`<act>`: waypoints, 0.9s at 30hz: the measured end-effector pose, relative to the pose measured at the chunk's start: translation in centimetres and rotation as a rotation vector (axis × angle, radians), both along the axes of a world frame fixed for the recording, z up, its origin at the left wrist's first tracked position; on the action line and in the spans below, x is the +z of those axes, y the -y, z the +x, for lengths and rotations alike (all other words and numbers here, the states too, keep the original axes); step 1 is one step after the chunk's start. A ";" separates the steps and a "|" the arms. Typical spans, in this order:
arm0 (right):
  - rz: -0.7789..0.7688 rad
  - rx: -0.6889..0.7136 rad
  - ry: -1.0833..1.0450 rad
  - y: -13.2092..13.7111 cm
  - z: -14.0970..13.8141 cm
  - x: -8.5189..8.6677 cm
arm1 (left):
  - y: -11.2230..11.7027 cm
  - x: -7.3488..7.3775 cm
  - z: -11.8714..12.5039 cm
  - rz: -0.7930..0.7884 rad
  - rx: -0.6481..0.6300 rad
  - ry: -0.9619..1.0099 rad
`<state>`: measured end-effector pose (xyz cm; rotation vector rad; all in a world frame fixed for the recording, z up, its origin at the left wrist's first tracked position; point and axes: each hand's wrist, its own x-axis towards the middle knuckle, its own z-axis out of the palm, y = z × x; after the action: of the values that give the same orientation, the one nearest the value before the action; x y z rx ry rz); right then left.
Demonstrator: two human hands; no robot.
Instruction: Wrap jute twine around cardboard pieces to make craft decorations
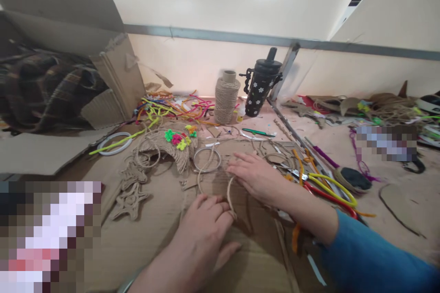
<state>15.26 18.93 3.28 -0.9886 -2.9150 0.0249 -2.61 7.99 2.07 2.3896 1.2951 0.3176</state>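
My left hand [209,231] rests over a brown cardboard sheet [147,252], fingers bent and thumb stretched apart. A strand of jute twine [231,199] curves between its fingertips and my right hand. My right hand [256,176] lies low over the cardboard with its fingers extended, touching or just above the twine. Whether either hand pinches the twine is hidden. Just beyond the fingers is a thin ring [195,165] crossed by twine. To the left lie a twine-covered crescent [165,146] with bright little flowers and a twine star [130,202].
Scissors [332,190] with yellow and red handles lie right of my forearm. A twine spool [227,100] and a black flowered tumbler [260,87] stand at the back, near a green pen [257,132]. An open cardboard box [120,73] holding dark plaid cloth stands left.
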 end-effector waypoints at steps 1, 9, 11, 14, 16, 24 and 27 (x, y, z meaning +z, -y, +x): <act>0.001 0.039 0.027 -0.1 -0.4 0.1 | 0.0 0.0 0.1 -0.008 -0.002 -0.001; 0.044 0.112 0.196 -3.0 -4.3 -1.1 | -0.1 0.1 0.3 -0.039 -0.035 -0.023; 0.045 0.110 0.223 -3.2 -4.5 -1.0 | 0.0 0.0 0.2 -0.025 -0.042 -0.008; 0.021 0.087 0.250 -2.8 -3.8 0.3 | 0.0 -0.1 0.1 -0.046 -0.027 -0.009; -0.014 0.057 0.259 -2.1 -2.8 1.7 | -0.1 -0.1 0.0 -0.055 -0.012 -0.001; -0.449 0.043 0.134 -0.5 0.8 7.3 | -0.2 0.2 0.1 -0.067 0.018 0.016; -0.489 0.003 0.069 -0.5 1.5 8.5 | -0.2 0.1 0.0 -0.066 0.028 0.025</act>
<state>16.77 19.40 11.80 -1.0515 -3.0375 0.7476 -2.58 8.24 2.18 2.3075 1.3084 0.3070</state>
